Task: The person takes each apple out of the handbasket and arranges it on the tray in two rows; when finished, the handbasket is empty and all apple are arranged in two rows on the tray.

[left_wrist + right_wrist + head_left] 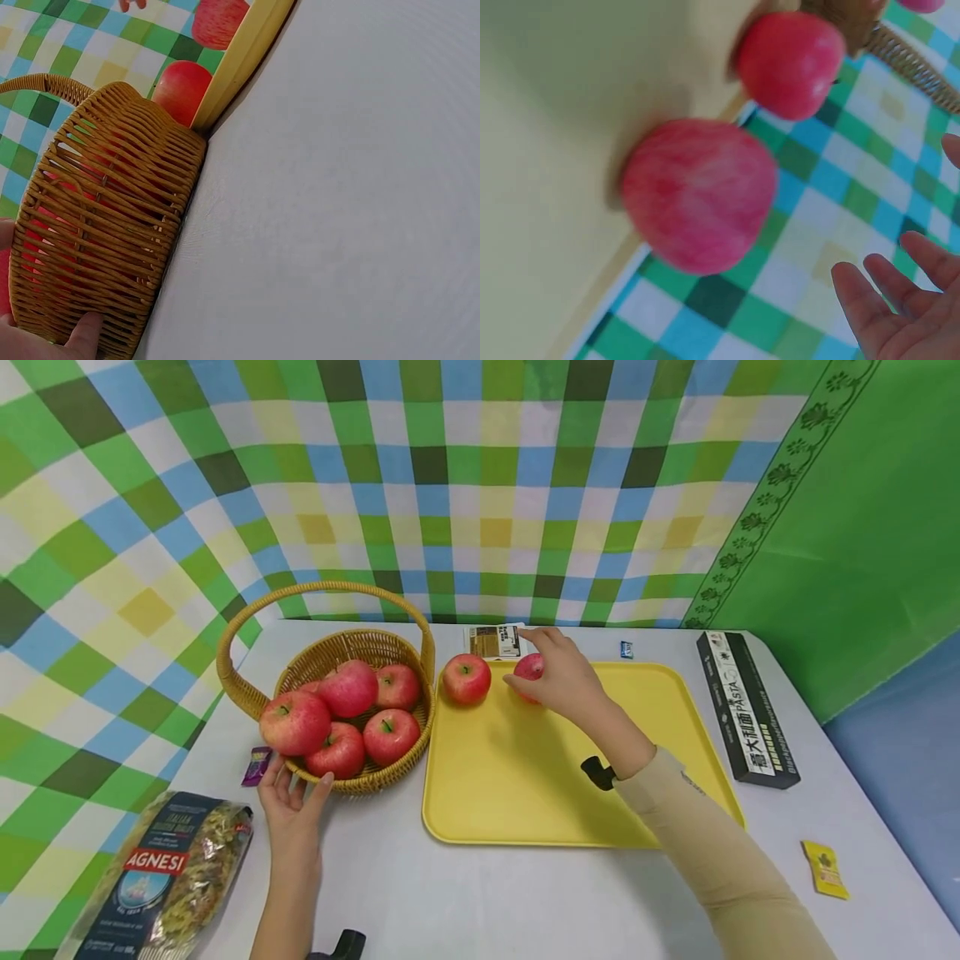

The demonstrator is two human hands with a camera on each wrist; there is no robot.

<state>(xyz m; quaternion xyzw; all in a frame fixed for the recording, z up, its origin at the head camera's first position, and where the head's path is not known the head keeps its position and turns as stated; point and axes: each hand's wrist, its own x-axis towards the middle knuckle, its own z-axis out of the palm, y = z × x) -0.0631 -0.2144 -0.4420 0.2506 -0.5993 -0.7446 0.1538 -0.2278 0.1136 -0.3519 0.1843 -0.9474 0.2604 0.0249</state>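
Observation:
A wicker basket [375, 781] with a tall handle holds several red apples [348, 687] at the table's left. My left hand [288, 797] rests against its near wall with straight fingers; the thumb [82, 337] touches the weave of the basket [105, 225]. A yellow tray [525, 777] lies to the basket's right. One apple [466, 678] sits in its far left corner. A second apple [528, 667] sits beside it, half hidden by my right hand [558, 681]. In the right wrist view that apple [697, 195] stands on the tray [555, 112], and my spread fingers [900, 315] are clear of it.
A bag of Agnesi pasta [161, 877] lies at the front left, with a purple sweet [257, 766] near the basket. A black pasta box [746, 710] lies right of the tray, a yellow packet [825, 868] nearer me. A small carton [495, 642] sits behind the tray.

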